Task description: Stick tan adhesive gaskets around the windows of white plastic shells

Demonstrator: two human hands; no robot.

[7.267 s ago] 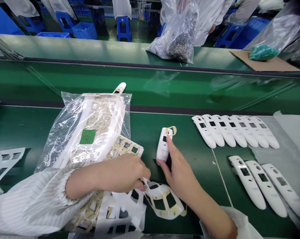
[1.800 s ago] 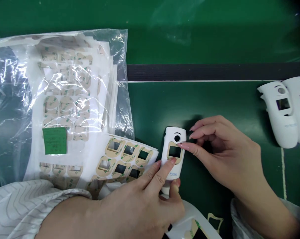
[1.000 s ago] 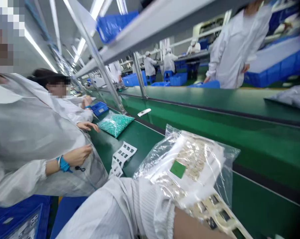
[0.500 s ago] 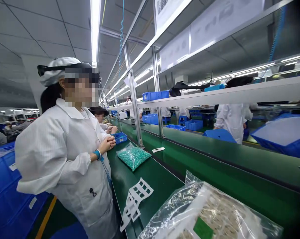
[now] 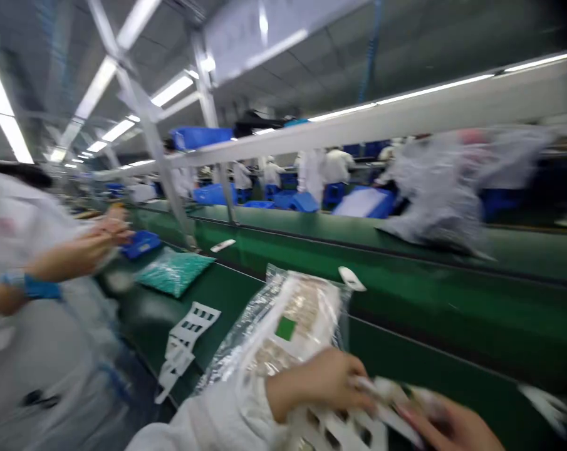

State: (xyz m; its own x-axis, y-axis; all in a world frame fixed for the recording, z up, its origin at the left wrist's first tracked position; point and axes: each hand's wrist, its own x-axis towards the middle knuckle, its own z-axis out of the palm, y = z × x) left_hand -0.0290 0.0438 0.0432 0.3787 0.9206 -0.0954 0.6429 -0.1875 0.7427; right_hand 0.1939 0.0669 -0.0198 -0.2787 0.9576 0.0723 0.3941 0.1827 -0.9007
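Observation:
Motion blurs my left hand, which reaches in from the bottom over a clear plastic bag. Its fingers are closed on one end of a small white part. My right hand, low on the right, has its fingers closed around the other end. The part's exact kind is too smeared to tell. Inside the bag lie many small beige pieces and a green square. Just below my left hand shows a white sheet with cut-out holes.
At left a co-worker in a white coat holds their hands together near a blue tray. A bag of teal pieces and perforated white strips lie on the green bench. White parts lie at the belt. A grey plastic bag stands behind.
My view has swung to the right, so the co-worker sits farther left. Both my hands, with the white part between them, have come into view. The co-worker's hands look raised.

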